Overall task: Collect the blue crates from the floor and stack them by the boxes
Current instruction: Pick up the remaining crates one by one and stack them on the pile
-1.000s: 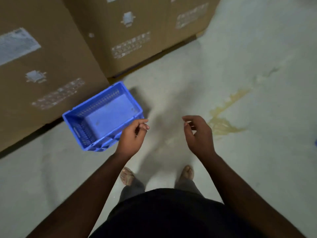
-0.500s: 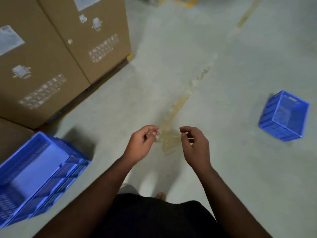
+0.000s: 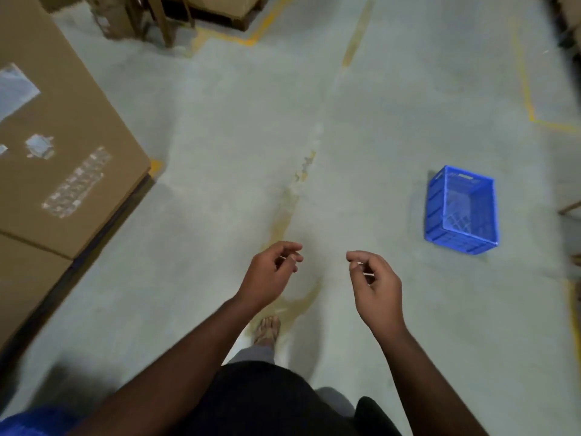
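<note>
A blue crate (image 3: 461, 210) lies on the concrete floor ahead and to the right, its open side facing up toward me. A blue sliver of another crate (image 3: 28, 423) shows at the bottom left corner, beside the big cardboard boxes (image 3: 63, 158). My left hand (image 3: 270, 275) and my right hand (image 3: 375, 284) hang in front of me with loosely curled fingers, and neither holds anything. Both are well short of the crate on the right.
Tall cardboard boxes line the left side. More boxes and wooden pallet legs (image 3: 160, 20) stand at the far top. Yellow floor lines (image 3: 525, 89) run along the right and top. A yellowish stain (image 3: 283, 221) streaks the floor ahead. My foot (image 3: 267, 330) steps forward.
The view has swung right and away from the boxes. The crate by the boxes has slid almost out of the bottom left corner, and the crate on the right has come closer. Both hands stay empty.
</note>
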`<state>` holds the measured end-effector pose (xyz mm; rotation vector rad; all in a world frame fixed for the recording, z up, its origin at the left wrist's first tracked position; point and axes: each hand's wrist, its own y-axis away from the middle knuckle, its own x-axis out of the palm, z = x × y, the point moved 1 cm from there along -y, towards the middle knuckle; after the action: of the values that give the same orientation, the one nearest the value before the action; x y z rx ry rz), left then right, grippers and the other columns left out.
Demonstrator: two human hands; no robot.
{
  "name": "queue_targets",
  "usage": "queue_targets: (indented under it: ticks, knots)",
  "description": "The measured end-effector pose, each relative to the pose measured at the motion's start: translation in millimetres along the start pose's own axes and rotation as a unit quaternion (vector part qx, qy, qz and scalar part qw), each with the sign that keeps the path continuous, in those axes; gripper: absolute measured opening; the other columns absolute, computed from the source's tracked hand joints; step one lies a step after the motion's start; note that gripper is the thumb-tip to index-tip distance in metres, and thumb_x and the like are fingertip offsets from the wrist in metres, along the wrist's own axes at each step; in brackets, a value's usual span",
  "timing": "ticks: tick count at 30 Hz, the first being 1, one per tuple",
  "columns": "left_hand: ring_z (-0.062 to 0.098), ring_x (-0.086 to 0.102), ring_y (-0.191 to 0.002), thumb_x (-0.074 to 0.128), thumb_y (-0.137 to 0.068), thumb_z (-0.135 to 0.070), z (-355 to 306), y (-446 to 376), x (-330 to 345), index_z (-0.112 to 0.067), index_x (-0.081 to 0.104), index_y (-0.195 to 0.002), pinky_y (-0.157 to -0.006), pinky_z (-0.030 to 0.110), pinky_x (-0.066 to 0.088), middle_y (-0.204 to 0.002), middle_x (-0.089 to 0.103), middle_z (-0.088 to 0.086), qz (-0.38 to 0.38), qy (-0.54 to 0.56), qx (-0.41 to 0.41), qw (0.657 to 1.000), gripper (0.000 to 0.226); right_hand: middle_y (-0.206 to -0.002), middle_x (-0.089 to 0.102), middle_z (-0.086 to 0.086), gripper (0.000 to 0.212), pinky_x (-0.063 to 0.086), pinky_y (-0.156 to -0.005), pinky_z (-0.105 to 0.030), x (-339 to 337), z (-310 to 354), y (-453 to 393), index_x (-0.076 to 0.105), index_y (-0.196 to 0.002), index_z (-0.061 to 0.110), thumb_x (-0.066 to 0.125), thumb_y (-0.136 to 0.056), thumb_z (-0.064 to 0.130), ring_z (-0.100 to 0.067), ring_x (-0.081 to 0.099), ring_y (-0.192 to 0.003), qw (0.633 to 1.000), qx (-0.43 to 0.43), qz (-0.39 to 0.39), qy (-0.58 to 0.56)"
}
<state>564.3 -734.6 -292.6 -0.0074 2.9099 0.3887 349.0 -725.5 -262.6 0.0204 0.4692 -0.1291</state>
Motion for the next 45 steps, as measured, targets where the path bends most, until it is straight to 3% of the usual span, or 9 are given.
queue_targets:
  ticks: [3, 11, 17, 25, 29, 34, 37, 41, 45]
  knots:
    - [0.011, 0.073, -0.083, 0.056, -0.100, -0.016, -33.7, -60.6, 33.0, -0.025, 0.069, -0.115, -0.080, 0.025, 0.056, -0.098, 0.076, -0.007, 0.059, -0.026, 0.016, 0.998, 0.023, -0.106, 0.071, 0.011, 0.021, 0.049, -0.070, -0.017, -30.0, -11.3, -48.9, 0.073, -0.101, 0.028, 0.059, -0.099, 0.013, -0.011, 0.066, -0.081, 0.997, 0.042, -0.058, -0.022]
    - [0.015, 0.074, -0.083, 0.061, -0.096, -0.020, -106.9, -216.8, 182.0, -0.027, 0.071, -0.110, -0.081, 0.034, 0.057, -0.096, 0.076, 0.000, 0.168, -0.084, 0.045, 0.981, 0.018, -0.104, 0.073, 0.009, 0.022, 0.049, -0.073, -0.013, -131.1, -85.8, -170.8, 0.073, -0.100, 0.027, 0.062, -0.097, 0.009, -0.008, 0.066, -0.086, 0.970, 0.122, -0.197, -0.074]
    - [0.015, 0.074, -0.081, 0.061, -0.098, -0.013, -153.5, -325.3, 323.8, -0.019, 0.069, -0.115, -0.076, 0.018, 0.054, -0.098, 0.076, -0.001, 0.190, -0.091, 0.063, 0.976, 0.021, -0.101, 0.074, 0.008, 0.023, 0.049, -0.072, -0.013, -224.0, -169.9, -285.7, 0.074, -0.099, 0.026, 0.061, -0.096, 0.006, -0.006, 0.065, -0.082, 0.957, 0.148, -0.231, -0.095]
    - [0.025, 0.074, -0.082, 0.060, -0.098, -0.009, -225.1, -450.8, 464.5, -0.015, 0.069, -0.117, -0.083, 0.031, 0.057, -0.100, 0.075, 0.005, 0.243, -0.096, 0.050, 0.964, 0.022, -0.096, 0.075, 0.010, 0.021, 0.046, -0.069, -0.010, -334.3, -214.6, -441.9, 0.074, -0.100, 0.024, 0.061, -0.095, 0.008, -0.002, 0.064, -0.081, 0.944, 0.188, -0.251, -0.099]
    - [0.017, 0.073, -0.077, 0.058, -0.098, -0.007, -244.9, -539.6, 518.7, -0.013, 0.068, -0.118, -0.078, 0.023, 0.056, -0.099, 0.075, 0.004, 0.274, -0.109, 0.068, 0.953, 0.023, -0.099, 0.074, 0.012, 0.020, 0.045, -0.069, -0.008, -357.2, -244.3, -518.3, 0.073, -0.102, 0.023, 0.061, -0.095, 0.008, -0.001, 0.065, -0.082, 0.932, 0.202, -0.285, -0.098]
    - [0.017, 0.071, -0.077, 0.054, -0.096, 0.002, -247.5, -672.1, 559.2, -0.014, 0.068, -0.115, -0.080, 0.030, 0.055, -0.096, 0.074, 0.004, 0.326, -0.125, 0.051, 0.936, 0.028, -0.110, 0.071, 0.009, 0.023, 0.044, -0.073, -0.004, -368.4, -289.3, -615.1, 0.067, -0.112, 0.019, 0.061, -0.094, 0.007, 0.004, 0.064, -0.088, 0.880, 0.273, -0.375, -0.109]
    - [0.014, 0.071, -0.083, 0.057, -0.096, -0.003, -259.2, -753.3, 581.6, -0.019, 0.069, -0.113, -0.085, 0.032, 0.056, -0.096, 0.076, -0.002, 0.382, -0.183, 0.043, 0.905, 0.027, -0.107, 0.072, 0.006, 0.021, 0.044, -0.070, -0.005, -371.4, -306.8, -674.5, 0.068, -0.110, 0.015, 0.062, -0.094, 0.003, 0.008, 0.062, -0.078, 0.841, 0.322, -0.413, -0.136]
    - [0.006, 0.069, -0.087, 0.062, -0.097, -0.012, -300.3, -817.4, 644.1, -0.023, 0.070, -0.113, -0.082, 0.016, 0.049, -0.097, 0.077, -0.006, 0.500, -0.239, 0.064, 0.830, 0.021, -0.105, 0.072, 0.014, 0.023, 0.057, -0.087, -0.039, -383.6, -329.6, -729.1, 0.068, -0.110, 0.023, 0.065, -0.093, 0.009, -0.017, 0.069, -0.091, 0.789, 0.386, -0.440, -0.187]
    - [0.020, 0.070, -0.090, 0.066, -0.094, -0.017, -325.9, -860.8, 726.0, -0.034, 0.070, -0.105, -0.086, 0.026, 0.051, -0.098, 0.077, -0.004, 0.548, -0.267, 0.068, 0.790, 0.020, -0.095, 0.071, 0.026, 0.024, 0.056, -0.088, -0.040, -402.1, -350.4, -753.4, 0.067, -0.097, 0.042, 0.068, -0.093, 0.018, -0.023, 0.071, -0.095, 0.742, 0.415, -0.485, -0.206]
